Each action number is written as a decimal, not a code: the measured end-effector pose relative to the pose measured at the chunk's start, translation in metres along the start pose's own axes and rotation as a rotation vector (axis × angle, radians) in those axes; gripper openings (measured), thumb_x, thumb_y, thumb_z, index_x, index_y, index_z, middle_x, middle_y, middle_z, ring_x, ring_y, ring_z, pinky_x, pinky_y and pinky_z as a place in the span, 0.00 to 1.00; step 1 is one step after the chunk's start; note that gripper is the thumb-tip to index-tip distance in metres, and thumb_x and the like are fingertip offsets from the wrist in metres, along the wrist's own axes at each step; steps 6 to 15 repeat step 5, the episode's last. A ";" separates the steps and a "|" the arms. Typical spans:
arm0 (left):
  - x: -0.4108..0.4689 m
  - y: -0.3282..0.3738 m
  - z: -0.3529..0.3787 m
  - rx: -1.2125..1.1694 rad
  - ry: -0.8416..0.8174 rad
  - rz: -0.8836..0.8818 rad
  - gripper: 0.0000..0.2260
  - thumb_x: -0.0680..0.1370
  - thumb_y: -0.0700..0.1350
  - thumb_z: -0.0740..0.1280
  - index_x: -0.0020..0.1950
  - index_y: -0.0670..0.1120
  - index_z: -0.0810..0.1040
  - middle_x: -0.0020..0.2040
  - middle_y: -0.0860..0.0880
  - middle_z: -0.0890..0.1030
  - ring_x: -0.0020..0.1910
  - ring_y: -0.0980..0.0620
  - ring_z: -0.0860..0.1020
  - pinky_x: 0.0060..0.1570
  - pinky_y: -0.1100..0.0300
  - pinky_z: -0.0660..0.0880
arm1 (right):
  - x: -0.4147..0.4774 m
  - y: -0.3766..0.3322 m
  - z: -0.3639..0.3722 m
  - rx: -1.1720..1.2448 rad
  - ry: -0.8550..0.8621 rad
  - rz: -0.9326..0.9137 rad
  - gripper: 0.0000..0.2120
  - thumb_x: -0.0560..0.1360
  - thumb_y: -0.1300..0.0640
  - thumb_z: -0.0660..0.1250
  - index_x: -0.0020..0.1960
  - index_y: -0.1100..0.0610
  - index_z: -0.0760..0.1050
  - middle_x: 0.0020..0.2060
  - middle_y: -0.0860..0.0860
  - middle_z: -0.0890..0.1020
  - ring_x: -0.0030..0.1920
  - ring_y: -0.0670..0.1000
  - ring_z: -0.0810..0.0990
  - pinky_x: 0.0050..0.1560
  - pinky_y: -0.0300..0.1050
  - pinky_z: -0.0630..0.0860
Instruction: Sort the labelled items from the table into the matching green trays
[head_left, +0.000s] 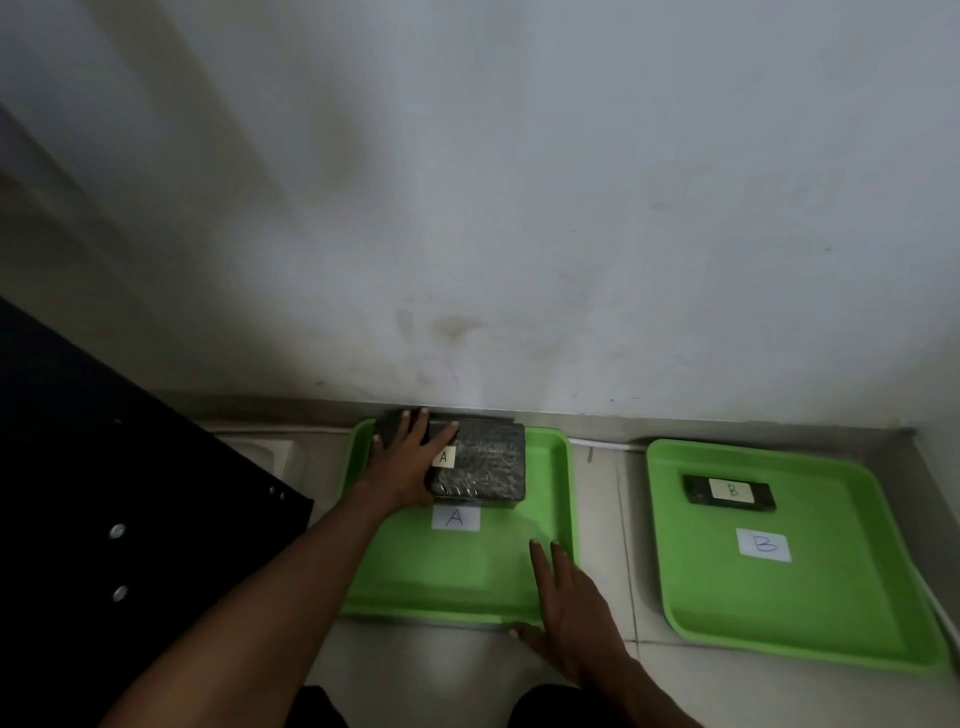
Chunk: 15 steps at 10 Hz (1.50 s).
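Green tray A (550, 467) holds black box (483, 462); tray B (831, 597), remote (727, 491).

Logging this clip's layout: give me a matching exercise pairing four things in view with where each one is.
Things:
1. black box
2. small black device
3. left hand
4. right hand

Places:
a. on the near right corner of tray A
b. at the far end of tray A
c. resting on the black box
d. in tray B

Pairs: 1-b, 2-d, 3-c, 4-a
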<state>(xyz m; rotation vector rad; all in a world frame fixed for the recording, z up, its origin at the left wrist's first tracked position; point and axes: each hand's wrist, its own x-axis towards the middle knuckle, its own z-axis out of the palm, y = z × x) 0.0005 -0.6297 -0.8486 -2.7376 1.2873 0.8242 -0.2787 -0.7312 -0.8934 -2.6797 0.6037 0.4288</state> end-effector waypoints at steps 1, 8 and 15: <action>-0.004 0.002 0.005 0.016 0.016 -0.003 0.51 0.70 0.44 0.76 0.78 0.58 0.42 0.80 0.43 0.37 0.77 0.38 0.36 0.69 0.27 0.50 | -0.001 -0.003 0.003 -0.014 0.016 0.018 0.51 0.59 0.32 0.70 0.72 0.60 0.61 0.61 0.67 0.76 0.56 0.64 0.79 0.52 0.54 0.79; -0.047 0.017 -0.011 0.038 0.066 -0.003 0.41 0.75 0.51 0.71 0.79 0.47 0.49 0.80 0.41 0.48 0.79 0.39 0.48 0.74 0.36 0.54 | -0.006 -0.024 -0.034 -0.012 0.066 -0.040 0.48 0.71 0.39 0.68 0.76 0.58 0.44 0.73 0.69 0.57 0.72 0.66 0.59 0.69 0.56 0.62; -0.047 0.017 -0.011 0.038 0.066 -0.003 0.41 0.75 0.51 0.71 0.79 0.47 0.49 0.80 0.41 0.48 0.79 0.39 0.48 0.74 0.36 0.54 | -0.006 -0.024 -0.034 -0.012 0.066 -0.040 0.48 0.71 0.39 0.68 0.76 0.58 0.44 0.73 0.69 0.57 0.72 0.66 0.59 0.69 0.56 0.62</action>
